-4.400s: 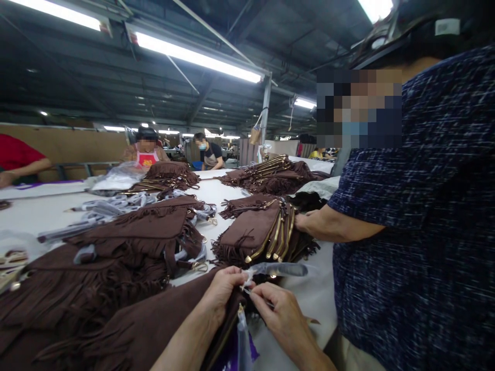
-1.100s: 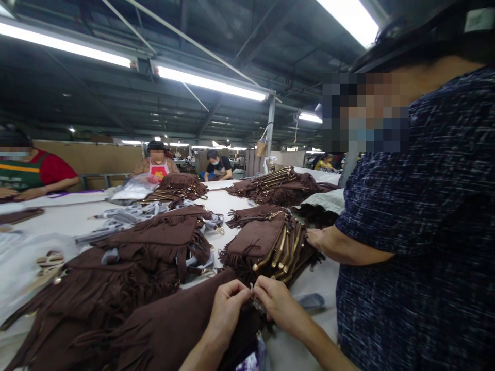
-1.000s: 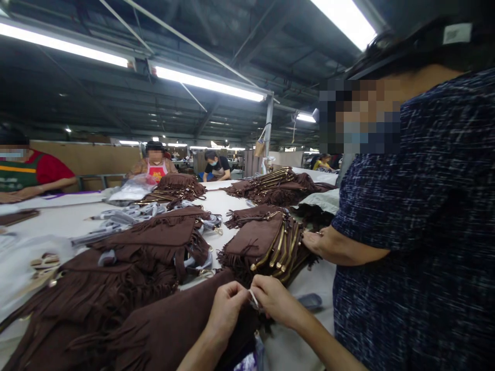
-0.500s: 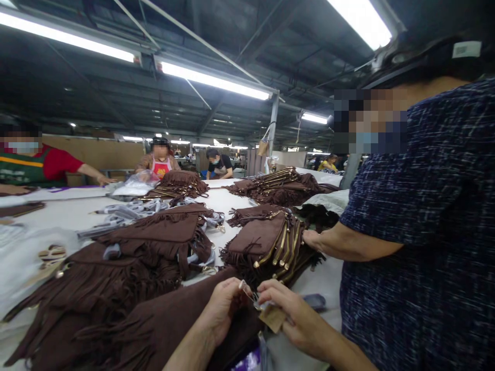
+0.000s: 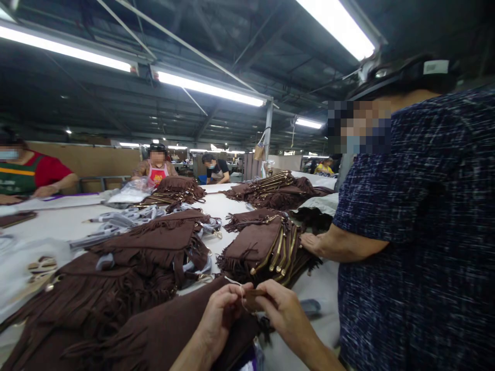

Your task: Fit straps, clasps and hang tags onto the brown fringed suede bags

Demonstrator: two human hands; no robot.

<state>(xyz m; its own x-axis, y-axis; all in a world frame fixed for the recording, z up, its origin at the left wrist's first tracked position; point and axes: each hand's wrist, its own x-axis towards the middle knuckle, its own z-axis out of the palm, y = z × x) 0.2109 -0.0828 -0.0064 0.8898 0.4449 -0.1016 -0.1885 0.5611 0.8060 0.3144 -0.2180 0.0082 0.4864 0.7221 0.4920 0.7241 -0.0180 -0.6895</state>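
Note:
My left hand (image 5: 221,314) is closed, its thumb and fingertips pinching a thin white string (image 5: 234,281) whose end sticks up to the left. Opposite it, my right hand (image 5: 281,308) grips a small brown tag (image 5: 253,299) between thumb and fingers. The string loops down beside the tag, between both hands. Under my hands lies a dark brown suede-like fringed bag (image 5: 178,330). Just beyond is a stack of brown fringed pouches (image 5: 253,241) with gold zips.
A co-worker (image 5: 413,221) in a dark patterned top stands close on my right, one hand at the pouch stack. More fringed bags (image 5: 150,239) with grey-wrapped straps (image 5: 121,220) lie left. A clear plastic bag (image 5: 27,273) is at the left edge. Other people work across the white table (image 5: 216,203).
The tag has turned from hanging below my right hand to lying level between its fingers. The string end now shows above my left fingertips. The view has shifted slightly.

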